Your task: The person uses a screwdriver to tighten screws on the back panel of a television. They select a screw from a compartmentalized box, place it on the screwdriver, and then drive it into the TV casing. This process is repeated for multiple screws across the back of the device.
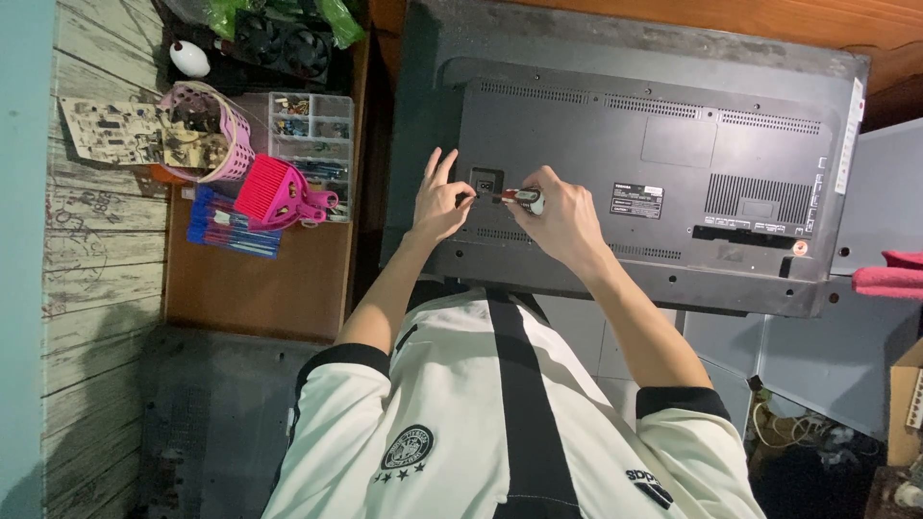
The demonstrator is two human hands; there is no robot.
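A flat-screen television (673,144) lies face down, its dark grey back cover toward me. My right hand (561,219) grips a screwdriver (521,198) with a red and white handle, its tip pointing left at the cover beside a small square socket (485,181). My left hand (437,199) rests on the cover right there, thumb and forefinger pinched at the screwdriver's tip, the other fingers spread upward. Both forearms reach out from my white and black shirt (500,423).
On the brown table to the left lie a pink basket (226,135), a bare circuit board (111,130), a clear compartment box (312,135), a pink brush (274,190) and a blue packet of pens (231,229). A red cloth (889,279) lies at the right edge.
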